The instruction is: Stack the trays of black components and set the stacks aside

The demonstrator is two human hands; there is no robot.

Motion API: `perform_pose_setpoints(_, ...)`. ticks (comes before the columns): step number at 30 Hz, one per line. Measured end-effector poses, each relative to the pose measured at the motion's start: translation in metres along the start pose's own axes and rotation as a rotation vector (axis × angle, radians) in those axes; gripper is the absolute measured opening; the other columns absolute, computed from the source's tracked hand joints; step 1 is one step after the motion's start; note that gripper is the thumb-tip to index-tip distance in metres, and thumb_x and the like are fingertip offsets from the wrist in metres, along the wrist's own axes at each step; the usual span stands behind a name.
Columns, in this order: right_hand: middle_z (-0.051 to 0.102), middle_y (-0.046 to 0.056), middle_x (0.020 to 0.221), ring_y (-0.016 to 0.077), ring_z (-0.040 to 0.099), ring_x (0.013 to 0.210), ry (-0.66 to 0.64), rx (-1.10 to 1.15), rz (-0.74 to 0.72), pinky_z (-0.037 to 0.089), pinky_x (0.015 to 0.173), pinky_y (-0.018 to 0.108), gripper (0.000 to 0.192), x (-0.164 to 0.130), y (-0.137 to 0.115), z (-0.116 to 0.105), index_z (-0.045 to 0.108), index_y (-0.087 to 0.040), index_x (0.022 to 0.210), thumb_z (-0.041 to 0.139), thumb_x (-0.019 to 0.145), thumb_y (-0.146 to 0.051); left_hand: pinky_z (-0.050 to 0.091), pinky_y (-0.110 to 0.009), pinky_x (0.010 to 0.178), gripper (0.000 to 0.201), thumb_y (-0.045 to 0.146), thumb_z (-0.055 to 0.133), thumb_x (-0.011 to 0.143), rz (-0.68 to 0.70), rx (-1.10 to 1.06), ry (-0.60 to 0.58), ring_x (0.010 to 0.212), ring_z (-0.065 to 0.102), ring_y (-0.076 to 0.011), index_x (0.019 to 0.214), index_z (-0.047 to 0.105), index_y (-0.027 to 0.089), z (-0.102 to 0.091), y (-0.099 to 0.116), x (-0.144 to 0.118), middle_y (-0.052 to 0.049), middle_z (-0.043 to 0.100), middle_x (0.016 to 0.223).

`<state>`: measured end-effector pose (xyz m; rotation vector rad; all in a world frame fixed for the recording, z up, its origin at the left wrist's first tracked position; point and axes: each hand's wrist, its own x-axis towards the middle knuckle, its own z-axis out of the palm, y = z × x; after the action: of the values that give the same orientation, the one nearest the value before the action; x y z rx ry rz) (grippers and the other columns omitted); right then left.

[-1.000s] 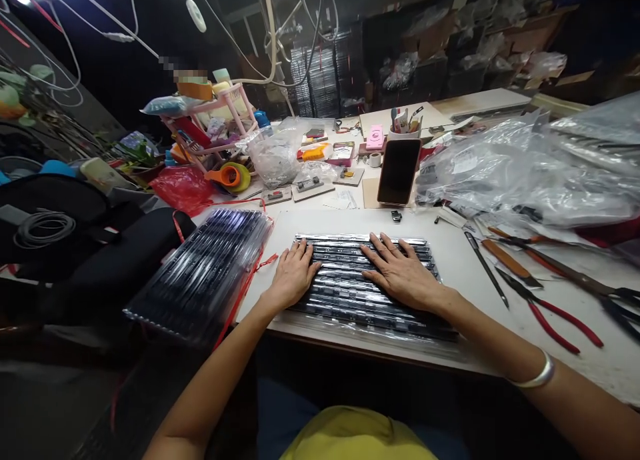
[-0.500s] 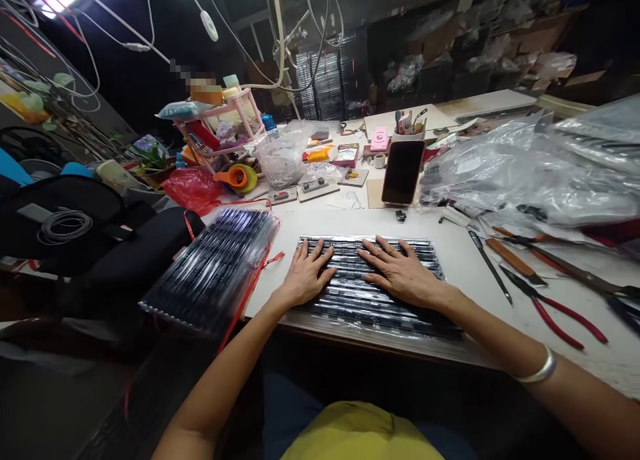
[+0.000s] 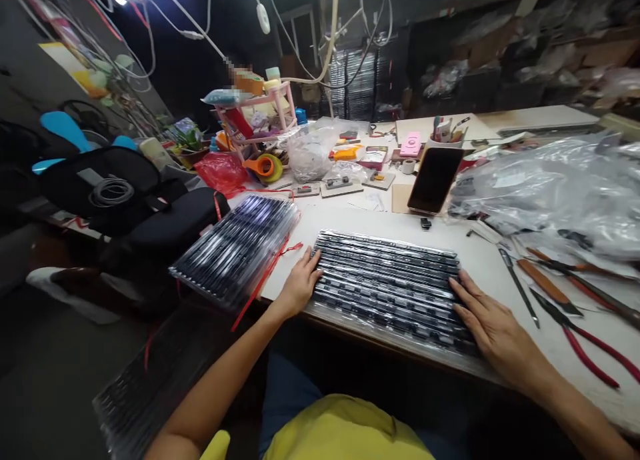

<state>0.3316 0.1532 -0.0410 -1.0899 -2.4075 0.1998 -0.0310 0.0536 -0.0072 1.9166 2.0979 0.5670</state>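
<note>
A flat pack of dark strips in clear plastic (image 3: 390,287) lies on the white table (image 3: 480,260) in front of me. My left hand (image 3: 300,283) rests on the pack's left edge, fingers on the plastic. At the pack's right end, my right hand (image 3: 493,323) lies flat with its fingers spread on the near corner. Neither hand is closed around the pack. A second, similar pack tied with red string (image 3: 237,250) sits tilted off the table's left edge.
A phone (image 3: 434,180) stands propped behind the pack. Red-handled pliers (image 3: 585,340), a dark pointed tool (image 3: 520,287) and other tools lie at right. Heaped clear plastic bags (image 3: 550,187) fill the right. A black bag (image 3: 105,187) and clutter sit at left.
Both hands have slid apart from the middle of the pack to its left and right ends. My view has turned to the left.
</note>
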Motion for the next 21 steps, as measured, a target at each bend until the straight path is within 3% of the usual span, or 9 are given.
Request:
perform_pose_setpoints(3,0.044,0.007,0.142,0.0231,0.046,0.125,0.049,0.075,0.002,0.043,0.099,0.041,0.044,-0.010,-0.012,-0.012,0.044,-0.023,0.136,0.033,0.094,-0.035,0.019,-0.053,0.111,0.049,0.035,0.027,0.096,-0.056,-0.016,0.053,0.139,0.022,-0.0270,0.139,0.037,0.014,0.000,0.003,-0.017,-0.015,0.033,0.147)
perform_pose_setpoints(6,0.045,0.001,0.141,0.0243,0.050,0.122,0.022,0.080,-0.067,0.048,0.095,0.044,0.048,-0.027,-0.017,-0.028,0.036,-0.033,0.140,0.036,0.092,-0.026,0.022,-0.053,0.110,0.043,0.032,0.031,0.095,0.022,-0.060,-0.089,0.138,0.026,-0.0258,0.136,0.043,0.025,-0.022,-0.002,-0.039,-0.006,0.043,0.142)
perform_pose_setpoints(9,0.041,-0.002,0.143,0.0241,0.049,0.122,-0.105,0.074,-0.156,0.050,0.093,0.041,0.061,-0.051,-0.013,-0.046,0.026,-0.038,0.144,0.036,0.088,-0.016,0.024,-0.047,0.111,0.053,0.016,0.032,0.092,0.179,-0.035,-0.258,0.138,0.025,-0.0206,0.142,0.030,0.031,-0.041,-0.011,-0.067,0.000,0.037,0.146)
perform_pose_setpoints(11,0.040,-0.001,0.144,0.0253,0.049,0.122,-0.149,0.034,-0.229,0.052,0.091,0.040,0.069,-0.065,-0.012,-0.052,0.023,-0.035,0.146,0.036,0.082,-0.013,0.021,-0.049,0.112,0.068,0.007,0.036,0.085,0.254,0.062,-0.259,0.140,0.019,-0.0219,0.146,0.019,0.031,-0.039,-0.016,-0.082,-0.001,0.030,0.150)
perform_pose_setpoints(14,0.040,0.004,0.144,0.0284,0.050,0.121,-0.099,-0.071,-0.309,0.052,0.090,0.043,0.075,-0.077,-0.015,-0.051,0.021,-0.027,0.147,0.038,0.076,-0.010,0.017,-0.054,0.111,0.076,0.003,0.041,0.081,0.324,0.184,-0.093,0.140,0.018,-0.0263,0.147,0.012,0.026,-0.019,-0.022,-0.093,-0.007,0.030,0.150)
perform_pose_setpoints(17,0.037,0.002,0.145,0.0261,0.049,0.123,-0.047,-0.076,-0.296,0.046,0.098,0.044,0.075,-0.076,-0.021,-0.049,0.016,-0.031,0.148,0.036,0.080,-0.006,0.026,-0.048,0.106,0.067,0.005,0.037,0.087,0.432,0.174,0.152,0.135,0.032,-0.0242,0.147,0.013,0.023,-0.001,-0.027,-0.091,-0.012,0.045,0.140)
perform_pose_setpoints(19,0.042,-0.001,0.142,0.0228,0.048,0.123,-0.034,-0.049,-0.248,0.044,0.101,0.042,0.066,-0.069,-0.025,-0.053,0.021,-0.033,0.146,0.032,0.086,-0.009,0.034,-0.043,0.101,0.060,0.009,0.036,0.090,0.521,0.132,0.250,0.129,0.043,-0.0222,0.146,0.018,0.021,-0.002,-0.027,-0.083,-0.014,0.054,0.132)
perform_pose_setpoints(21,0.054,0.002,0.132,0.0193,0.056,0.115,-0.031,-0.127,-0.129,0.048,0.097,0.035,0.053,-0.056,-0.028,-0.064,0.038,-0.026,0.140,0.018,0.092,-0.019,0.040,-0.040,0.095,0.048,0.019,0.038,0.092,0.528,0.076,0.317,0.117,0.055,-0.0226,0.140,0.034,0.020,-0.014,-0.024,-0.070,-0.013,0.061,0.122)
